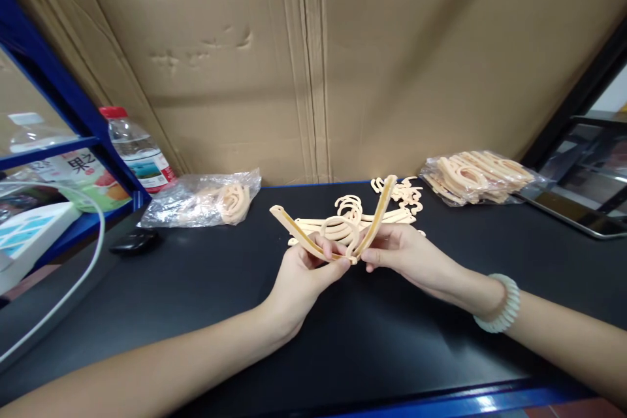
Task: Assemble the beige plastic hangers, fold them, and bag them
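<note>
Between my hands is a cream plastic clothes hanger (380, 214), its two arms spread upward in a V with a curved hook between them. My left hand (300, 282) pinches it near the central joint, thumb at the bottom of the V. On the other side, my right hand (415, 256) grips the base of the right arm between thumb and fingers. Fingers partly cover the joint. Behind the held hanger, several long cream hanger arms (399, 215) lie in a stack, with loose hooks (349, 202) and small curved pieces (409, 191) beyond.
A plastic bag of cream parts (235, 202) lies at the back left, and a fuller bag (477, 176) at the back right. Left are a black object (134, 241), a white cable (100, 235) and a red-capped bottle (142, 150) by a blue frame. Cardboard (220, 78) stands behind.
</note>
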Motion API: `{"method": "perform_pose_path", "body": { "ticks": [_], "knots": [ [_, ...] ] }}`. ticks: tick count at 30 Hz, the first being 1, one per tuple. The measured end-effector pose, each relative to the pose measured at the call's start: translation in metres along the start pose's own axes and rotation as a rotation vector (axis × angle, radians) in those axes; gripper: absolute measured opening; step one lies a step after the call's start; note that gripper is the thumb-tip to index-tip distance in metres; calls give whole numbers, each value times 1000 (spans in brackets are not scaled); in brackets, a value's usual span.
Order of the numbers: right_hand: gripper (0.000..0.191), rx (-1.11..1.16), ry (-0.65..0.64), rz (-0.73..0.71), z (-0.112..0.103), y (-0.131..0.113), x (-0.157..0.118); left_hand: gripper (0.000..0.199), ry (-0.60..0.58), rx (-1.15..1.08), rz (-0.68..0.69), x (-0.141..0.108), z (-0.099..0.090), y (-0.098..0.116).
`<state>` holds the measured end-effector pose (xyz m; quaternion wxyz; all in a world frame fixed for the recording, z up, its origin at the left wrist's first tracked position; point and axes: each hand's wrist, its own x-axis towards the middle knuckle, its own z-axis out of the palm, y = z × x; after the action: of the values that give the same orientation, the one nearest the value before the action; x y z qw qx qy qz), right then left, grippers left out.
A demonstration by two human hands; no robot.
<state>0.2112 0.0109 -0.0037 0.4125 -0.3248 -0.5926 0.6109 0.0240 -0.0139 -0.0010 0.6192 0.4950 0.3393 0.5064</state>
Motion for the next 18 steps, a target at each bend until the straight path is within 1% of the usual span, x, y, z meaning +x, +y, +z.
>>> {"method": "perform_pose_path", "body": {
  "ticks": [6, 10, 14, 18],
  "knots": [
    [11, -19, -27, -6, 0, -6, 2, 31, -11, 24, -17, 0, 1, 2],
    [14, -25, -59, -15, 0, -10, 2, 32, 13, 23, -12, 0, 2, 1],
    [11, -43, -74, -27, -2, -11, 2, 31, 9, 24, -4, 0, 1, 0],
    [8, -78, -60, -46, -2, -7, 0, 31, 5, 21, 2, -1, 2, 0]
  ]
}}
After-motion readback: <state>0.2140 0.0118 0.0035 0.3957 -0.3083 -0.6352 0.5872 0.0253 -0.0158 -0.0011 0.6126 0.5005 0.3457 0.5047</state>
